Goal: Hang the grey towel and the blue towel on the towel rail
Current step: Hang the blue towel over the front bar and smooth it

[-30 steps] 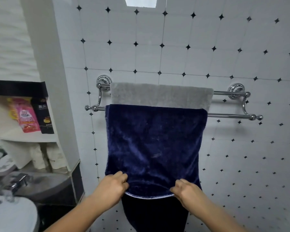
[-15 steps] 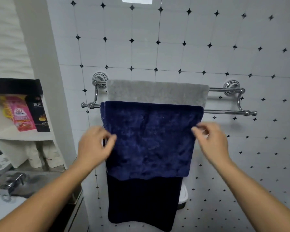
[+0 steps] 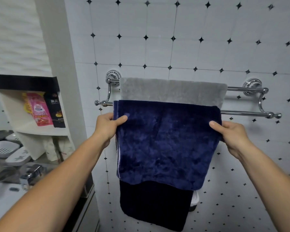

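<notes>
pinching blue towel with left hand, right hand.

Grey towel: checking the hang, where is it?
Head view, centre: the grey towel drapes the towel rail on its rear bar, above the blue towel.

Item 1: pink packet, far left, standing on the shelf. A white panel at mid-height carries dark characters in two short rows. A red band below it carries yellow lettering. Both are too blurred to read.

Item 2: black packet, just right of the pink one on the same shelf. There is a row of white characters near its top and small pale lines of print lower down, under a yellow picture. None of it is legible.

No word, brand or number can be made out.
</notes>
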A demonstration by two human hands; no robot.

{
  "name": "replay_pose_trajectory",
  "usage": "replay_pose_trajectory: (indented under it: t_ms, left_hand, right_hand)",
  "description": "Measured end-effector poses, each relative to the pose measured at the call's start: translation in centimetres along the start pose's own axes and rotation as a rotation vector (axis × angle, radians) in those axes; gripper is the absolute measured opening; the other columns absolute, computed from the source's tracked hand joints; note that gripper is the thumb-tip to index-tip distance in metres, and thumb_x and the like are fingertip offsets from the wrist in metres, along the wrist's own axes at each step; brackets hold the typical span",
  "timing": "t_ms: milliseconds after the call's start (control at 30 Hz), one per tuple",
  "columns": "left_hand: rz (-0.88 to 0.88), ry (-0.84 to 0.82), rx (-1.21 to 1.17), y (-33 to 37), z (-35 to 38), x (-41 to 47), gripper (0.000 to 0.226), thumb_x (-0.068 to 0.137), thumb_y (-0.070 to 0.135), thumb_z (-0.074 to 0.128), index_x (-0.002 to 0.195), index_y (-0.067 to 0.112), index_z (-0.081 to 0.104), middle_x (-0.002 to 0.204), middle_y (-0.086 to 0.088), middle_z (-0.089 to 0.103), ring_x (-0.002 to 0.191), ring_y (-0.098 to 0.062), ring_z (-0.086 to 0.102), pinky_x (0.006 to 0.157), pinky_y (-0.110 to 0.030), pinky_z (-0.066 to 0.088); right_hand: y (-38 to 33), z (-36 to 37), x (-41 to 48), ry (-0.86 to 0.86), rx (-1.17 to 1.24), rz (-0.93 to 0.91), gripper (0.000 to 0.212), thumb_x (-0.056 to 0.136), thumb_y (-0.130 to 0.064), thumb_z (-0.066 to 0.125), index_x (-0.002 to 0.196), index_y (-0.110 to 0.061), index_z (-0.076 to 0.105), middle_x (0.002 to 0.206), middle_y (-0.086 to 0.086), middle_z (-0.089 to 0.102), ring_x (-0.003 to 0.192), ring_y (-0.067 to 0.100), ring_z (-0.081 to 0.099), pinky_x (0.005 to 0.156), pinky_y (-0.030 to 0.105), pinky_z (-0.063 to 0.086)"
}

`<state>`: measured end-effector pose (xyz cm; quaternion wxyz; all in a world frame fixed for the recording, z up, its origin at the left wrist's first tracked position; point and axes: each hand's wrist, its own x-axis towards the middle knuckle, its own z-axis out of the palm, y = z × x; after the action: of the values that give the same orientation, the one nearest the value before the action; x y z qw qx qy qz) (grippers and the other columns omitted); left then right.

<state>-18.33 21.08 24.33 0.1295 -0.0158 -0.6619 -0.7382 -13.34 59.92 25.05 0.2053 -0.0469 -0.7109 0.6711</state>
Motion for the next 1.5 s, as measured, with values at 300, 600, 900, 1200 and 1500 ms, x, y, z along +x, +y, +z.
replay_pose_trajectory:
  t_ms: [300, 600, 900, 1200, 1500]
  left_hand:
    - [-0.097, -0.091, 0.101, -8.3, -3.8, -3.6, 0.016, 0.072, 0.018, 0.083, 0.086, 0.013, 0.075, 0.086, -0.006, 0.078, 0.077, -0.024, 0.075, 0.060, -0.024, 0.057]
    - [0.269, 0.207, 0.190, -1.4, 0.0, -1.2, 0.037, 0.073, 0.041, 0.079, 0.098, 0.030, 0.054, 0.096, 0.014, 0.054, 0.091, -0.003, 0.054, 0.074, -0.011, 0.048]
    - [0.121, 0.070, 0.295, -4.8, -2.1, -1.7, 0.021, 0.084, 0.021, 0.072, 0.067, 0.025, 0.060, 0.068, -0.001, 0.055, 0.063, -0.015, 0.047, 0.059, -0.029, 0.040]
    - [0.100, -0.129, 0.172, -0.9, -1.5, -3.3, 0.017, 0.075, 0.042, 0.076, 0.080, 0.027, 0.070, 0.074, 0.010, 0.068, 0.066, -0.006, 0.063, 0.059, -0.015, 0.047]
    - [0.018, 0.262, 0.132, 5.3, 2.3, 0.4, 0.021, 0.082, 0.016, 0.074, 0.065, 0.011, 0.062, 0.074, -0.005, 0.065, 0.069, -0.018, 0.063, 0.063, -0.025, 0.056]
  right_hand:
    - [7.5, -1.6, -5.8, -0.175, -0.099, 0.202, 0.033, 0.072, -0.033, 0.076, 0.094, -0.009, 0.076, 0.093, 0.006, 0.078, 0.085, 0.021, 0.074, 0.069, 0.028, 0.057]
    - [-0.9, 0.6, -1.6, -0.046, 0.045, 0.071, 0.026, 0.091, -0.043, 0.061, 0.089, -0.019, 0.070, 0.089, -0.008, 0.077, 0.076, 0.006, 0.072, 0.059, 0.024, 0.054]
    - [3.0, -0.8, -3.1, -0.025, -0.022, 0.090, 0.014, 0.094, -0.014, 0.061, 0.092, 0.000, 0.065, 0.081, 0.006, 0.073, 0.070, 0.015, 0.070, 0.055, 0.018, 0.054]
    - [0.3, -0.6, -2.0, -0.189, 0.019, 0.179, 0.037, 0.086, -0.039, 0.066, 0.106, -0.008, 0.070, 0.103, 0.006, 0.076, 0.094, 0.020, 0.072, 0.073, 0.034, 0.053]
    - [-5.2, 0.8, 1.0, -0.152, 0.243, 0.375, 0.013, 0.093, -0.009, 0.058, 0.103, -0.004, 0.065, 0.077, 0.008, 0.076, 0.066, 0.018, 0.073, 0.050, 0.031, 0.059]
